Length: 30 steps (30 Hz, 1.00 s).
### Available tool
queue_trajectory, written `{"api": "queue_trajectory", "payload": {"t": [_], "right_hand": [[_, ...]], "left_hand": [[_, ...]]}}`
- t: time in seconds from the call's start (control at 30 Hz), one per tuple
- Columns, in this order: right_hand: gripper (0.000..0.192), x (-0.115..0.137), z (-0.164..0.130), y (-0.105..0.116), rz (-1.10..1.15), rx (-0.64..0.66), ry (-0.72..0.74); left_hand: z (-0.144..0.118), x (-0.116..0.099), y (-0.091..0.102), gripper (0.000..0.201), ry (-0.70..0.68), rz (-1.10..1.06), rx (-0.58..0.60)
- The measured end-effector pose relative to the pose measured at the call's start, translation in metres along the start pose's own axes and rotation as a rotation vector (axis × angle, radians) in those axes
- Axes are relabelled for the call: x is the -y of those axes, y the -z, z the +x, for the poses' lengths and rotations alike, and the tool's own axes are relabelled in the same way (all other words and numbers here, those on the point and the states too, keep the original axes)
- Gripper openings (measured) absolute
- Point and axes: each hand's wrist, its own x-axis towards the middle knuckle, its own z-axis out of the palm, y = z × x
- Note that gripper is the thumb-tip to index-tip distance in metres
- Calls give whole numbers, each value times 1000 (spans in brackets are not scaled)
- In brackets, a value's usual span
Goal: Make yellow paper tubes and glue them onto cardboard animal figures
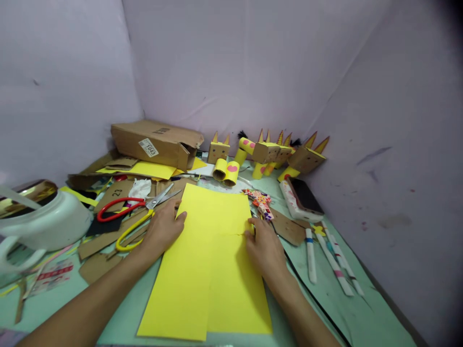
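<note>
Fingers (180,218) of the left hand (163,230) are laid flat and loosely together on the left edge of a yellow paper sheet (213,260), nothing being gripped. The right hand (263,248) is pressed on the sheet's right edge, its fingertips (249,230) drawn together at a fold line; whether the edge is pinched there cannot be told. The sheet is spread on a pale green table (340,308) directly before the person, with a long panel folded over along its left half.

Scissors with red and yellow handles (126,219) are seen just left of the left hand, lying on cardboard scraps (104,241). A white kettle with a gold lid (39,217) is set at the far left. Behind the sheet, two short yellow paper rolls (226,172) are placed side by side, one marked with a pink heart. An open brown carton (157,143) is laid on its side further back, over more yellow paper. Small cardboard animal figures with yellow horns (269,153) are lined up against the lilac wall (235,67). To the right, a phone in a white case (302,198) is rested near a patterned paper scrap (261,200), and several white marker pens (327,255) are scattered beside the right wrist, well apart from the sheet.
</note>
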Motion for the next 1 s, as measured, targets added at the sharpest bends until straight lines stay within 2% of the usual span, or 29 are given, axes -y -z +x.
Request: {"api": "queue_trajectory", "payload": {"t": [0.3,0.4,0.53,0.7,1.0], "right_hand": [[20,-5,5,-9,-53,-88,73],[22,-8,3,-11,-38,-110,99],[36,-10,0,-13,8,-135,267],[31,-10,3,-19,33,-136,402],[22,-4,6,-22,31,-72,377]], "left_hand": [[0,-1,-1,42,17,10,-11],[-1,-3,1,39,27,-1,-21],[-2,-5,3,40,48,-14,-23],[-3,-8,6,40,33,-32,-18],[-4,-9,5,37,19,-59,-5]]}}
